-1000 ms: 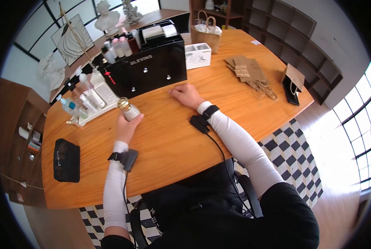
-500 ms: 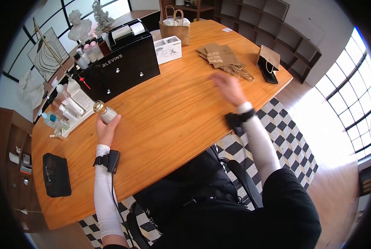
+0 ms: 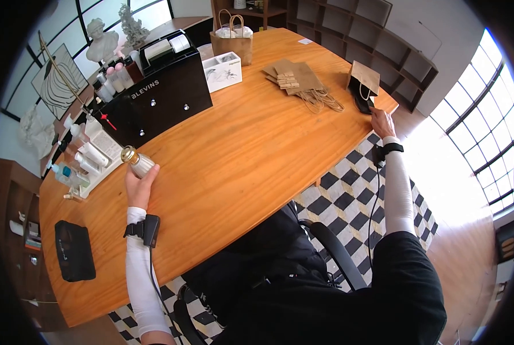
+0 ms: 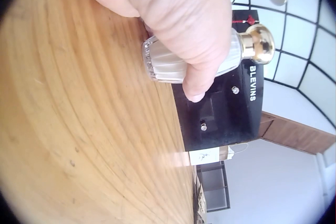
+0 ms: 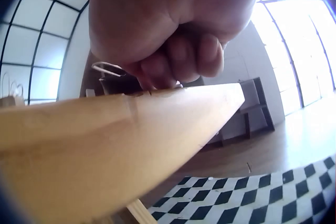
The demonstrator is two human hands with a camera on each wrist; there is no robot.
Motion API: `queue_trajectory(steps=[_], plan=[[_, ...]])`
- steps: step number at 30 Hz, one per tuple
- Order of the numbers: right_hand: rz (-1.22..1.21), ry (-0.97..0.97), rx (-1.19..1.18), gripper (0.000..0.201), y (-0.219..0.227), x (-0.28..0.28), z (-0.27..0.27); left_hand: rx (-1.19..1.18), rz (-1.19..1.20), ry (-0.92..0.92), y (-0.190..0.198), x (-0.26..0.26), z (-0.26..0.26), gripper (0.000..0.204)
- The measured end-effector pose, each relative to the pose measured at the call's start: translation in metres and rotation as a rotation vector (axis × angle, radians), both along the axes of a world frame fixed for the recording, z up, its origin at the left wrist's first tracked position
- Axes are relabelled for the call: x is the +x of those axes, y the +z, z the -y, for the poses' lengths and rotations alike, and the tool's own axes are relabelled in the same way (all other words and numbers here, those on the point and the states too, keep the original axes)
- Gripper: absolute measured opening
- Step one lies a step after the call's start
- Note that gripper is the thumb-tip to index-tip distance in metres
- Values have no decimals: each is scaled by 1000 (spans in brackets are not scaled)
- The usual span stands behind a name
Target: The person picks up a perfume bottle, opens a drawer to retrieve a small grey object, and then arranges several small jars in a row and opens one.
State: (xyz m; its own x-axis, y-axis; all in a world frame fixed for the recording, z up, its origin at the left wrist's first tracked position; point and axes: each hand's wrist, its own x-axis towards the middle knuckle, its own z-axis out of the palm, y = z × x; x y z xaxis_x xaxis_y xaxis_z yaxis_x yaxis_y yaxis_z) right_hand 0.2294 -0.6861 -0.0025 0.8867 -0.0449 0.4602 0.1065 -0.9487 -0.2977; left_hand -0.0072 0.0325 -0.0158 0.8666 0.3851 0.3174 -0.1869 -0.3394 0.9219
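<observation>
My left hand grips a ribbed glass perfume bottle with a round gold cap. The bottle is tilted above the table's left part, thumb across its side. At the table's right corner my right hand pinches the near end of a black flat object. That object lies partly under a small brown paper bag with a twisted handle. In the right wrist view the fingers are curled just above the table edge, and their grip is mostly hidden.
A black drawer box with bottles on top stands at the back left. Beside it are a white rack of bottles and a white box. Flat paper bags lie towards the right. A black pouch rests at the left.
My right hand has swung from in front of the drawer box to the black object at the right corner. The left hand still holds the perfume bottle; the head view has shifted right.
</observation>
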Motion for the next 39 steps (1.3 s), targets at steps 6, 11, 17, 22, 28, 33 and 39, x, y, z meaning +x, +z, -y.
queue_trajectory(steps=[6, 11, 17, 22, 28, 33, 39], plan=[[-74, 118, -257, 36, 25, 5, 12, -20, -1, 5, 0, -1, 3, 38], [75, 259, -100, 31, 27, -34, -91, -15, -15, 16, 3, -2, 4, 38], [-7, 781, 5, 24, 69, -88, -270, -14, -51, 14, 6, -4, 5, 35], [-15, 1022, -69, 25, 74, -83, -369, 29, -23, 37, 4, -2, 4, 36], [-64, 1130, 43, 24, 65, -79, -447, 39, -27, 44, 6, -3, 6, 38], [-69, 1145, 91, 25, 42, -68, -452, 35, -26, 48, 4, -2, 5, 40], [-206, 1191, 210, 27, 33, -56, -465, 71, -53, 87, 9, -1, 8, 41]])
